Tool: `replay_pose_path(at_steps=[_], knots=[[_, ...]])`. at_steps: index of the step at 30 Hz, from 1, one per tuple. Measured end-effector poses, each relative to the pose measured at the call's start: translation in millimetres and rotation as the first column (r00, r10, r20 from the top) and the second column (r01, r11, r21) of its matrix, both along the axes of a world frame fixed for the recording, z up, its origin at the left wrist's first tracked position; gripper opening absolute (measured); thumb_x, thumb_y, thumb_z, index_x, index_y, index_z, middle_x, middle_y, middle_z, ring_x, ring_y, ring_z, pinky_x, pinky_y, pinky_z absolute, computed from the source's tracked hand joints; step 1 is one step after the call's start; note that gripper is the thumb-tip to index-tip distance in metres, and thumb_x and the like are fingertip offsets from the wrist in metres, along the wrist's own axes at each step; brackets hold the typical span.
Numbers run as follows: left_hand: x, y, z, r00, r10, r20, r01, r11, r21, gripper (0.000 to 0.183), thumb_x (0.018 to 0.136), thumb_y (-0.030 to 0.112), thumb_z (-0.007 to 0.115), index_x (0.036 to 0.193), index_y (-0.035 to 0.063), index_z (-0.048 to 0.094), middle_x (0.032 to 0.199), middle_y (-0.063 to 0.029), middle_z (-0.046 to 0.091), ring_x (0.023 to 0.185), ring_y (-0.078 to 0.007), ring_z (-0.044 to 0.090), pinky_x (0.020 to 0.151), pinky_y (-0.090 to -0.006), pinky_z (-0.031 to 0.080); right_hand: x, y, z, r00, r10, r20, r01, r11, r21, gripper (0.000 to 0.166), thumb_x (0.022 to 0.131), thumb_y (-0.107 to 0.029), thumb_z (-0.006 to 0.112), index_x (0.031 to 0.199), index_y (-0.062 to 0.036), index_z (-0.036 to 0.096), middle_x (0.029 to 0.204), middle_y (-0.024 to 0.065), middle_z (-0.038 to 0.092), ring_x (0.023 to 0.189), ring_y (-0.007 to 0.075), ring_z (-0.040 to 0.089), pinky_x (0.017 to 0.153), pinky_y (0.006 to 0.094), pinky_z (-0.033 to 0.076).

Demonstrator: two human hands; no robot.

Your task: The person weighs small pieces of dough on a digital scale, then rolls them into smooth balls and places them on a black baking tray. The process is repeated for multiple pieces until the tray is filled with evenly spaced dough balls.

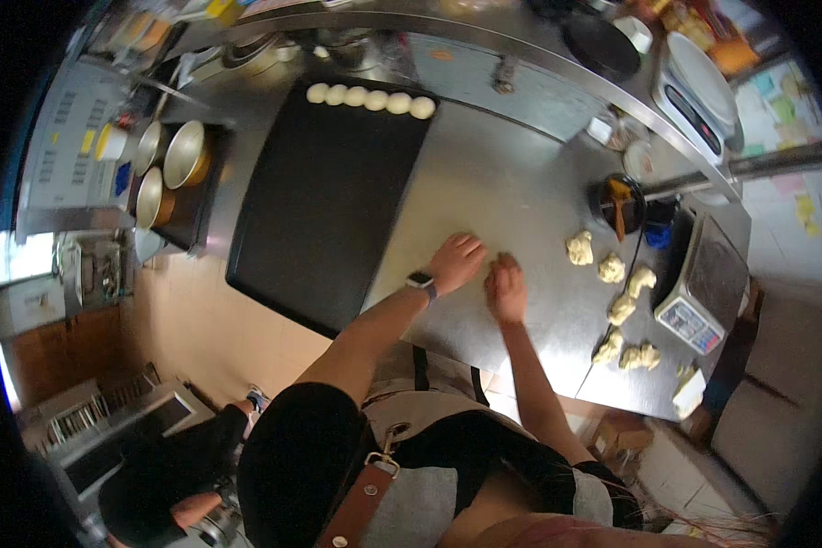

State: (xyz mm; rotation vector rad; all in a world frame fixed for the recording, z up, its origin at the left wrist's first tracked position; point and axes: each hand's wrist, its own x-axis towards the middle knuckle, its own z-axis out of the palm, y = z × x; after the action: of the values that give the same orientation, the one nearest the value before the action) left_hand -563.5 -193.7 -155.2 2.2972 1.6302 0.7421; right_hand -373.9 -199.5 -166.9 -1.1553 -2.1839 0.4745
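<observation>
My left hand (457, 260), a watch on its wrist, is held palm down over the steel worktop (479, 185), its fingers bent. Beside it, a small gap away, my right hand (507, 284) has curled fingers and is blurred; whether either hand covers any dough cannot be seen. To the right of my hands lie several rough dough pieces (579, 248). On the left, a black baking tray (322, 205) carries a row of several smooth dough balls (377, 101) along its far edge.
A digital scale (692, 322) stands at the right, near a black bowl (599, 205) with a brown-handled tool and a white scraper (689, 393). Round metal pans (185, 154) sit on a tray at the left. A steel shelf (520, 48) spans the back. Another person (171, 466) is at lower left.
</observation>
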Motion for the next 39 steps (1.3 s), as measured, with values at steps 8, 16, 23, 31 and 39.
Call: replay_pose_path(at_steps=[8, 16, 23, 31, 39], knots=[[-32, -39, 54, 0.913, 0.367, -0.180, -0.379, 0.924, -0.041, 0.020, 0.080, 0.013, 0.064, 0.098, 0.0073, 0.062, 0.100, -0.0082, 0.058, 0.099, -0.0262, 0.054, 0.087, -0.0455, 0.045, 44, 32, 28, 0.925, -0.259, 0.279, 0.220, 0.962, 0.164, 0.024, 0.077, -0.019, 0.068, 0.099, -0.0109, 0.061, 0.110, 0.0110, 0.057, 0.100, 0.0344, 0.054, 0.083, 0.0463, 0.046], [-107, -51, 62, 0.637, 0.603, 0.480, -0.138, 0.702, -0.698, 0.035, 0.074, 0.014, 0.068, 0.107, 0.0074, 0.059, 0.092, -0.0122, 0.062, 0.100, -0.0299, 0.055, 0.081, -0.0403, 0.051, 59, 14, 13, 0.917, -0.398, -0.012, 0.348, 0.814, -0.465, 0.024, 0.086, -0.024, 0.066, 0.102, -0.0061, 0.062, 0.104, 0.0124, 0.061, 0.096, 0.0279, 0.059, 0.080, 0.0407, 0.050], [-370, 57, 106, 0.736, 0.669, -0.106, -0.677, 0.721, -0.147, 0.044, 0.066, 0.007, 0.074, 0.106, 0.0065, 0.055, 0.108, -0.0137, 0.055, 0.105, -0.0339, 0.053, 0.090, -0.0464, 0.047, -16, -3, 49, 0.392, -0.840, -0.374, 0.038, 0.421, -0.906, 0.029, 0.093, -0.030, 0.063, 0.107, -0.0053, 0.063, 0.094, 0.0050, 0.064, 0.082, 0.0160, 0.061, 0.064, 0.0297, 0.050], [-491, 172, 30, 0.711, 0.404, -0.576, -0.472, 0.881, 0.034, 0.025, 0.090, 0.016, 0.051, 0.114, 0.0142, 0.058, 0.114, -0.0061, 0.055, 0.108, -0.0286, 0.049, 0.091, -0.0468, 0.040, -163, -5, 81, 0.337, -0.868, -0.364, -0.217, 0.304, -0.927, 0.036, 0.093, -0.026, 0.062, 0.121, -0.0039, 0.056, 0.113, 0.0077, 0.059, 0.099, 0.0187, 0.058, 0.081, 0.0311, 0.049], [-499, 174, 29, 0.726, 0.440, -0.529, -0.421, 0.892, 0.164, 0.041, 0.083, 0.009, 0.061, 0.123, 0.0138, 0.053, 0.126, -0.0116, 0.050, 0.118, -0.0325, 0.044, 0.093, -0.0499, 0.036, -303, 131, 93, 0.987, -0.141, -0.073, 0.111, 0.944, -0.312, 0.051, 0.078, -0.009, 0.070, 0.125, -0.0066, 0.051, 0.115, 0.0115, 0.057, 0.105, 0.0303, 0.058, 0.086, 0.0443, 0.050]])
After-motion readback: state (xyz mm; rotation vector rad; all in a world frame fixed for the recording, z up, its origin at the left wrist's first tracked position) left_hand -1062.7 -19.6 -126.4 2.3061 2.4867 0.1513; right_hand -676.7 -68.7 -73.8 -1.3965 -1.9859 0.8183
